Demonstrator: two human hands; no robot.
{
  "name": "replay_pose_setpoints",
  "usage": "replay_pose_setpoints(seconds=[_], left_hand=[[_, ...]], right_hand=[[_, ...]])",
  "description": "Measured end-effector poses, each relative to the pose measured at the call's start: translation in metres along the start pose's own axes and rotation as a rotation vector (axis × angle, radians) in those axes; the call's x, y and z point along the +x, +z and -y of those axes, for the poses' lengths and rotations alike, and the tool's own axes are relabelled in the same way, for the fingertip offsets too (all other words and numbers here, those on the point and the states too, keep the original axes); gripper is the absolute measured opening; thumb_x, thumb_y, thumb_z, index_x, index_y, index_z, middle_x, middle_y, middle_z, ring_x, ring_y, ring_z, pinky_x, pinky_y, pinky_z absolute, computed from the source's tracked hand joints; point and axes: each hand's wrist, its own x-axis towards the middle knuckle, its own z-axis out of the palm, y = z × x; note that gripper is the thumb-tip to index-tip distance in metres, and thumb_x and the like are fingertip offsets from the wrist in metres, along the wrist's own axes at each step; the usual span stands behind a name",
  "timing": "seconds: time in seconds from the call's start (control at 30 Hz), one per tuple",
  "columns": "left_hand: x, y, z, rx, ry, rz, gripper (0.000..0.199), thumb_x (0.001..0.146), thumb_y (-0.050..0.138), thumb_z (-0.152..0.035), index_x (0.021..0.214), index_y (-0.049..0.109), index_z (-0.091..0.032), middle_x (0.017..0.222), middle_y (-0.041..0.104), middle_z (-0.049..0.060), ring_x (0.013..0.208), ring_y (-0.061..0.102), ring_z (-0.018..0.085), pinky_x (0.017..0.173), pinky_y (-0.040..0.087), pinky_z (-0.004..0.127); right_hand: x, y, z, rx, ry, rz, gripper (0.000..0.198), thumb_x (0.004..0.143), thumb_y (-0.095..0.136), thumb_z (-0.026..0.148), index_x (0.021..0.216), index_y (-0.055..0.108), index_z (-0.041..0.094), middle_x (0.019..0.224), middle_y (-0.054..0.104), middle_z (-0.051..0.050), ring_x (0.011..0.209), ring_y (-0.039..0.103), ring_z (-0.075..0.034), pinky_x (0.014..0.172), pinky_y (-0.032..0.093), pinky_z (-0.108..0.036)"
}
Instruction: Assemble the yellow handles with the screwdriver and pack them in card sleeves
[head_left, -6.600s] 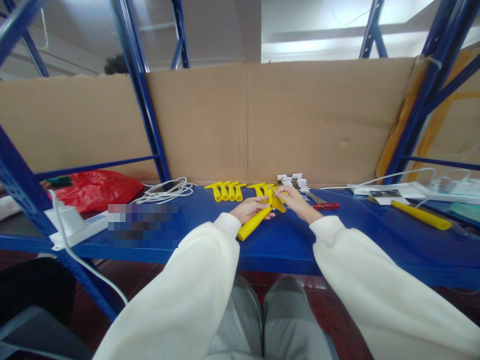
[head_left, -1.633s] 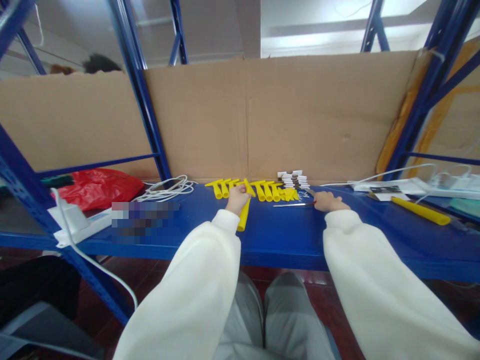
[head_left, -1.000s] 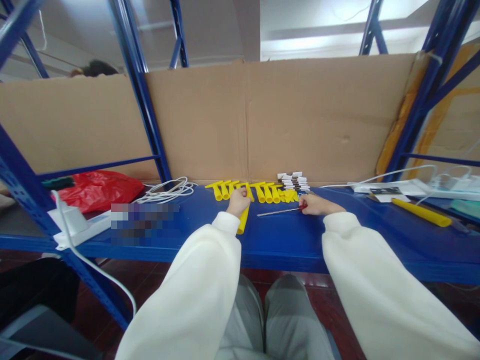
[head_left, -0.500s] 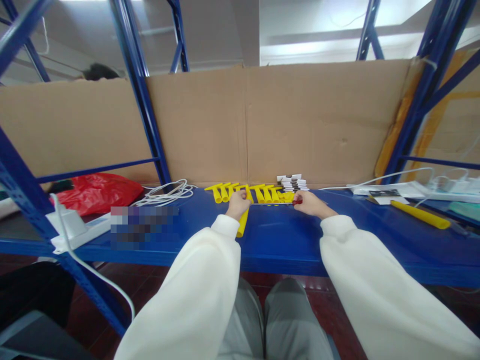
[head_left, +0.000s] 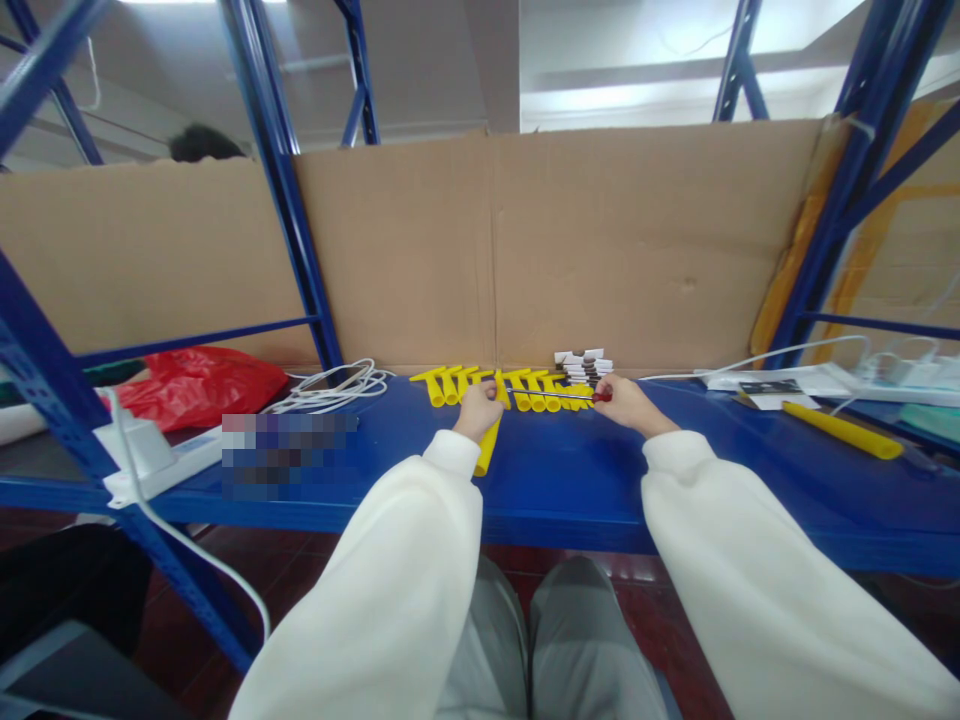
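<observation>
My left hand [head_left: 478, 410] is closed round a yellow T-shaped plastic piece [head_left: 487, 453], its tube end pointing down toward me. My right hand [head_left: 628, 405] grips a screwdriver [head_left: 555, 394] by its red handle. The long metal shaft runs left across to the upper part of the yellow piece, beside my left fingers. Whether the tip sits in the piece I cannot tell. Behind my hands stand several similar yellow T-shaped pieces [head_left: 536, 402] in a row. Small yellow parts [head_left: 576, 402] lie close to my right fingers.
White-and-black pieces [head_left: 583, 362] are stacked by the cardboard wall [head_left: 600, 250]. Rightward lie a yellow tube [head_left: 840, 430] and a white power strip [head_left: 787, 378]. To the left are coiled white cable [head_left: 337, 385], a red bag [head_left: 214, 382] and another power strip [head_left: 172, 465]. Blue posts [head_left: 300, 250] frame the shelf.
The screwdriver has shifted slightly away from me, and its shaft now slopes, higher at the left end. My right hand moved a little right and away. The left hand has barely moved.
</observation>
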Motion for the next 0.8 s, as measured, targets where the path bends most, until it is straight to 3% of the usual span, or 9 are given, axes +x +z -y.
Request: replay_pose_setpoints(seconds=[0.27,0.8], left_hand=[[0.0005,0.0015,0.0028,-0.148,0.007,0.033,0.031,0.056,0.065,0.013,0.066,0.068,-0.017,0.063,0.072,0.004,0.096,0.073,0.027,0.088,0.057,0.035],[-0.0018,0.0029,-0.0004,-0.087,0.036,0.026,0.035,0.055,0.063,0.015,0.068,0.072,-0.016,0.078,0.077,0.006,0.101,0.071,0.025,0.094,0.055,0.034]], right_hand=[[0.0004,-0.0002,-0.0008,0.014,0.033,0.018,0.015,0.068,0.062,0.013,0.072,0.052,0.023,0.073,0.065,0.000,0.071,0.061,-0.017,0.068,0.047,-0.026],[0.0022,-0.0001,-0.0038,0.017,0.042,0.015,0.013,0.068,0.062,0.013,0.074,0.055,0.023,0.076,0.068,-0.001,0.072,0.062,-0.018,0.068,0.047,-0.026]])
